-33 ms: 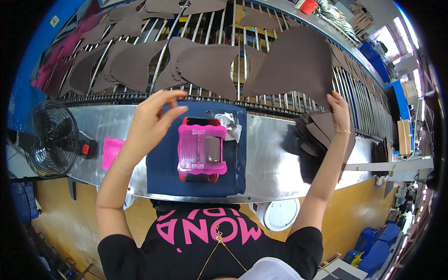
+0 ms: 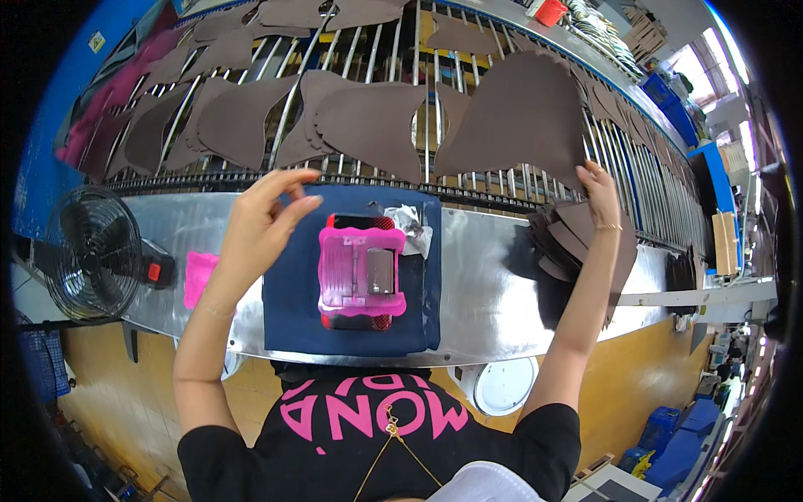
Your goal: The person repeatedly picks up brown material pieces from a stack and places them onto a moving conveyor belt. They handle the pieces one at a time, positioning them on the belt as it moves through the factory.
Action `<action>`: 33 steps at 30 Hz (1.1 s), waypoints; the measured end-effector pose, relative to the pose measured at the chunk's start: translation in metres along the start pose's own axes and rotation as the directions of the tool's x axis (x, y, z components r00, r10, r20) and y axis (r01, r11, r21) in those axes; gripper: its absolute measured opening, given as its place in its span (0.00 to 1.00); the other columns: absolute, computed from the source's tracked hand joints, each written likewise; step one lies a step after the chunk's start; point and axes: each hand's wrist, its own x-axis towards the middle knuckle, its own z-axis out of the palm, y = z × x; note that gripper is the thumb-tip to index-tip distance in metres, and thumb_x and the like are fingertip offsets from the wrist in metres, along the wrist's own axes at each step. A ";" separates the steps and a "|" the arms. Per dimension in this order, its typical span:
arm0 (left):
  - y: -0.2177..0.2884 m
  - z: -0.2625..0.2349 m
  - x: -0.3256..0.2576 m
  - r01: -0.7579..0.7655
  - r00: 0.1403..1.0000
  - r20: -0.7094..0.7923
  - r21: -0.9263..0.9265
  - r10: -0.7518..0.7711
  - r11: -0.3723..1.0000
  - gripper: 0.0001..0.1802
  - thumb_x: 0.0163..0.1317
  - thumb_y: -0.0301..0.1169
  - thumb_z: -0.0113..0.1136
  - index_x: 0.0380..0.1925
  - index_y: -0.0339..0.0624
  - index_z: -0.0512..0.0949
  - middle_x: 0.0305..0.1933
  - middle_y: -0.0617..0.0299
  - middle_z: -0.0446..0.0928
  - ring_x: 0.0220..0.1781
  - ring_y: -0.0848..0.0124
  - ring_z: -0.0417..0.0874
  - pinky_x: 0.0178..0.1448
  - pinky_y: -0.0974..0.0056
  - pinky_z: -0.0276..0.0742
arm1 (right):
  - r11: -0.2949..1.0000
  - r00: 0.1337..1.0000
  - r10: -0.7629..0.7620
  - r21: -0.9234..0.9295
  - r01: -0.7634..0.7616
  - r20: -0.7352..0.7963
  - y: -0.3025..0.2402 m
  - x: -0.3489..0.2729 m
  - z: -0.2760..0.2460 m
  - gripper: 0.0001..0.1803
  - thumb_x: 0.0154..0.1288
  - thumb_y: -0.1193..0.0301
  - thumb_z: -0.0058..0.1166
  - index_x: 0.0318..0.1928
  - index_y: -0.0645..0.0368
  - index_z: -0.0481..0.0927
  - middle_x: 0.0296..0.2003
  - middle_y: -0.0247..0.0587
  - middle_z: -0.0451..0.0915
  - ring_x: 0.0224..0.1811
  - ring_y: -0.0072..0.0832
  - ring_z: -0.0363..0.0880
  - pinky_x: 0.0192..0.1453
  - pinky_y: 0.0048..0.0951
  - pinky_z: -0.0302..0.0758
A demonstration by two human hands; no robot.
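Note:
My right hand [image 2: 602,197] pinches the near right corner of a large dark brown flat cut piece [image 2: 523,121], which looks like leather or fabric. The piece lies over the metal rollers and partly covers another brown piece beneath its left side. My left hand [image 2: 263,222] hovers above the left edge of a dark blue mat [image 2: 288,322]. Its thumb and forefinger are apart with nothing between them. On the mat, to the right of this hand, sits a pink frame with a metal roller [image 2: 361,272] over a red and black base.
A black fan [image 2: 92,255] and a pink sheet [image 2: 201,278] are at the left of the metal table [image 2: 477,293]. Stacked brown pieces [image 2: 565,238] lie under my right forearm. More overlapping brown pieces [image 2: 368,121] cover the roller conveyor [image 2: 439,63] along the far side.
My right hand and the large brown piece have shifted slightly left. My left hand has moved a little left and toward me.

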 end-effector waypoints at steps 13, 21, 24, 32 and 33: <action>-0.033 -0.030 -0.020 0.151 0.975 -0.165 -0.021 -0.152 0.988 0.17 0.60 0.28 0.63 0.50 0.41 0.77 0.29 0.72 0.69 0.18 0.88 0.59 0.20 0.77 0.51 | 0.933 0.967 0.176 -0.345 -0.104 0.184 0.080 0.079 0.058 0.22 0.54 0.68 0.65 0.49 0.66 0.79 0.39 0.47 0.83 0.41 0.30 0.82 0.49 0.31 0.76; -0.033 -0.023 -0.016 0.186 0.970 -0.141 -0.077 -0.196 0.980 0.19 0.60 0.25 0.60 0.52 0.43 0.75 0.32 0.72 0.70 0.21 0.87 0.61 0.23 0.78 0.54 | 0.829 0.894 -0.278 -0.558 0.039 -0.350 0.017 -0.017 -0.006 0.19 0.58 0.59 0.59 0.47 0.53 0.82 0.48 0.48 0.79 0.52 0.41 0.76 0.57 0.38 0.70; -0.052 -0.021 -0.018 0.147 0.979 -0.122 -0.117 -0.162 0.982 0.18 0.62 0.27 0.60 0.53 0.43 0.75 0.33 0.72 0.70 0.20 0.88 0.60 0.21 0.79 0.53 | 0.687 0.785 -0.259 -0.679 -0.259 -0.562 0.042 -0.092 -0.050 0.19 0.57 0.57 0.59 0.46 0.54 0.82 0.48 0.47 0.78 0.52 0.41 0.75 0.57 0.38 0.70; -0.053 -0.002 0.002 0.071 0.997 0.007 -0.199 -0.071 0.977 0.20 0.63 0.28 0.60 0.55 0.41 0.73 0.32 0.72 0.70 0.19 0.89 0.59 0.20 0.79 0.50 | 0.532 0.700 0.133 -0.545 -0.648 -0.702 0.104 -0.187 -0.090 0.31 0.55 0.49 0.60 0.48 0.63 0.80 0.46 0.58 0.77 0.52 0.47 0.75 0.56 0.42 0.72; -0.050 0.000 0.001 0.064 0.998 0.006 -0.203 -0.065 0.977 0.19 0.63 0.28 0.60 0.55 0.42 0.73 0.32 0.72 0.70 0.19 0.89 0.59 0.20 0.79 0.51 | 0.519 0.706 0.098 -0.569 -0.637 -0.701 0.101 -0.182 -0.082 0.31 0.55 0.48 0.61 0.48 0.64 0.80 0.46 0.59 0.77 0.52 0.48 0.74 0.56 0.42 0.72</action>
